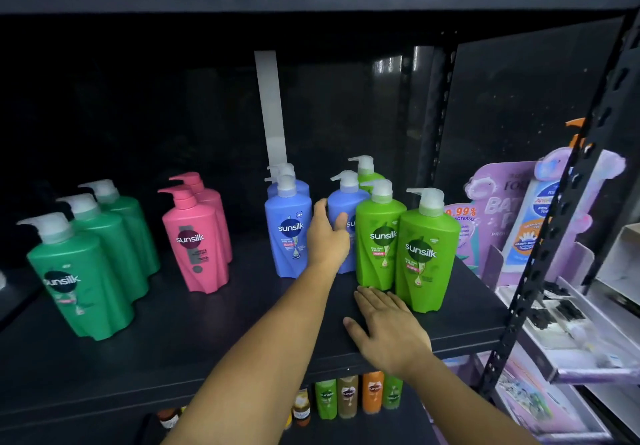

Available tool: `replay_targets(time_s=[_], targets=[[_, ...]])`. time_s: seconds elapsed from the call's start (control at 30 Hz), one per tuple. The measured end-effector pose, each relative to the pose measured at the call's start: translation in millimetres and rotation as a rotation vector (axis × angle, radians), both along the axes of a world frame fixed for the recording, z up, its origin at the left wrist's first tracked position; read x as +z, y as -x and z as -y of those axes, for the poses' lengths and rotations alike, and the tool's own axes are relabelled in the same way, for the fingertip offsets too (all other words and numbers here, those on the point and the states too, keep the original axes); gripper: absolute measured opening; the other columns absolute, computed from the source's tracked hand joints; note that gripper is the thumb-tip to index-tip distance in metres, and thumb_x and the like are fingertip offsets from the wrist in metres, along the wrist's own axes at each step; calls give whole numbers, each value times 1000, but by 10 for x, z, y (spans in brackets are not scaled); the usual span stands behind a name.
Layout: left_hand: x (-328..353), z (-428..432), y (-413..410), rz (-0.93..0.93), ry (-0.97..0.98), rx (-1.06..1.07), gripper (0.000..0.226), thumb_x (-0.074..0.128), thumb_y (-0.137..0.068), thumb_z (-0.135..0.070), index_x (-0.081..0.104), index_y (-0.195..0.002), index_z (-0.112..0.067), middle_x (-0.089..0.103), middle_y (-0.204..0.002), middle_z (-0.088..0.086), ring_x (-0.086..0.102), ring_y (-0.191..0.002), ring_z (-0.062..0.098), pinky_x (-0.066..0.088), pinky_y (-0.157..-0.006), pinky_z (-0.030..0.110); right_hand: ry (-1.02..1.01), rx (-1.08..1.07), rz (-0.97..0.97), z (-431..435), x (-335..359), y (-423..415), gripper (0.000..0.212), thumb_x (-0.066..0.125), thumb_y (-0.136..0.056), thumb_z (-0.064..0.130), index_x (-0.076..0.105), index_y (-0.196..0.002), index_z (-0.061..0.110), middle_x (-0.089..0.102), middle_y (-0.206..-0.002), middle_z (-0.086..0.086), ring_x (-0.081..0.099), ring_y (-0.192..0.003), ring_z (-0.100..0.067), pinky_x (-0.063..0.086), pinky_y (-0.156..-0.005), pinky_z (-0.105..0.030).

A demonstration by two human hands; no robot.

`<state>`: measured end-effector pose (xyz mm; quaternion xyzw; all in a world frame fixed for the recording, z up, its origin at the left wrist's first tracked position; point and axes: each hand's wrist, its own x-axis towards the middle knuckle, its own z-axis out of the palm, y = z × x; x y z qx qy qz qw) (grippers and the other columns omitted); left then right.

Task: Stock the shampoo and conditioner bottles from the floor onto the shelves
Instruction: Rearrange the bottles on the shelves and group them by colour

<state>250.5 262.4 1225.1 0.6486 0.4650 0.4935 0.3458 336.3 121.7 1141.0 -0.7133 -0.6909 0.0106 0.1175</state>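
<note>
Probably heavy (full, slick plastic), the blue Sunsilk pump bottle (349,203) suits a waist grip: the left hand (327,238) clamps its fingers (320,207) there; the right hand (386,328) lies straight-fingered on the shelf (242,323).

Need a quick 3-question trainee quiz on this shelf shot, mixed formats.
1. True or false: the right hand lies flat on the shelf.
2. How many pink bottles stand on that shelf?
3. The left hand grips a bottle that is: A pink, B blue, C orange.
Key: 1 true; 2 two; 3 B, the blue bottle.
</note>
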Motion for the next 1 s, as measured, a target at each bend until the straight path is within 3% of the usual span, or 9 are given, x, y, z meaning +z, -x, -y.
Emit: replay_targets(time_s=[0.23,0.37,0.53,0.7,0.83,1.0], targets=[[-93,254,289,-10,-96,52,44,55,-104,-28,47,-147,-21,64,-133,1,59,-122,25,45,-98,33,5,-15,-2,0,-7,10,73,22,-100,63,24,-160,22,18,-168,8,12,-154,-10,5,-126,-32],[-168,350,497,-5,-87,31,51,50,-106,-32,40,-155,-23,60,-143,0,56,-130,20,44,-110,40,9,-24,-5,16,4,21,73,22,-100,64,25,-160,23,19,-167,8,13,-154,-11,5,-126,-33],[-230,590,807,49,-145,-43,41,49,-107,-35,44,-148,-35,66,-130,-11,64,-115,6,52,-99,35,2,-26,5,10,12,19,72,23,-100,63,24,-160,23,19,-167,9,14,-154,-11,5,-126,-32],[-439,690,984,-40,-45,-239,79,79,-90,-27,32,-152,-42,62,-135,-20,61,-119,-3,52,-101,23,19,-23,19,8,13,23,72,22,-101,63,22,-161,23,17,-168,8,13,-154,-12,6,-126,-33],[-480,661,1015,-57,-23,-191,74,83,-84,-26,37,-138,-48,63,-133,-17,61,-119,-1,51,-106,33,25,-22,29,25,43,36,71,22,-102,62,21,-161,23,17,-168,8,13,-154,-12,7,-126,-33],[-515,641,1126,-61,-11,-185,78,77,-90,-17,33,-149,-41,64,-131,-18,60,-116,-9,48,-101,20,32,-20,25,21,46,29,71,22,-102,63,21,-161,23,16,-168,9,12,-154,-11,7,-126,-33]])
